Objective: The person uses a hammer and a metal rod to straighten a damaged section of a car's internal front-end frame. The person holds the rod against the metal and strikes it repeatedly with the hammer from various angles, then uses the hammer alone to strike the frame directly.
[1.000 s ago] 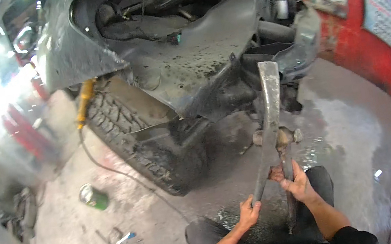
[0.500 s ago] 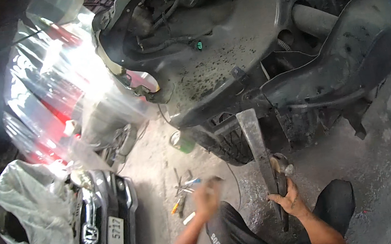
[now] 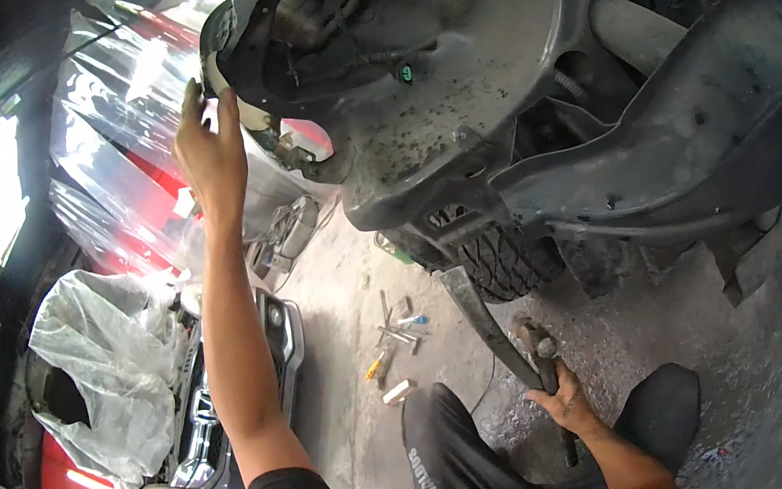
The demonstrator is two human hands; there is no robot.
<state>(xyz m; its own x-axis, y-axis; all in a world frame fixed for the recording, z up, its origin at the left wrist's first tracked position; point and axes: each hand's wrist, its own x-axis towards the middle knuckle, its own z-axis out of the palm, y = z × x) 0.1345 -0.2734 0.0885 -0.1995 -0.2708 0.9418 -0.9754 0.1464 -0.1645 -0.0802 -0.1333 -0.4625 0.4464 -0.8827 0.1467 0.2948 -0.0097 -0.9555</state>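
My left hand (image 3: 215,159) is raised at the far left, beside the pale edge (image 3: 237,95) of a stripped dark car body (image 3: 501,36). Its fingers are apart; whether the fingertips touch that edge I cannot tell. Down at the right, between my knees, my right hand (image 3: 564,401) is closed around two tools together. One is a hammer (image 3: 532,335) with a worn metal head pointing away from me. The other is a long flat metal bar (image 3: 481,317), tilted to the left, its wide end close to the tire (image 3: 505,263).
Several hand tools (image 3: 394,335) and a small pale block (image 3: 399,391) lie on the concrete floor (image 3: 334,304). At the left is another car's front grille and bumper (image 3: 285,346), with plastic sheeting (image 3: 107,338) nearby. A dark fender panel (image 3: 670,152) juts out at the right.
My left hand has gone from above the floor tools up and left to the body's edge. The right hand keeps both tools; the bar now leans further left. The view has shifted slightly.
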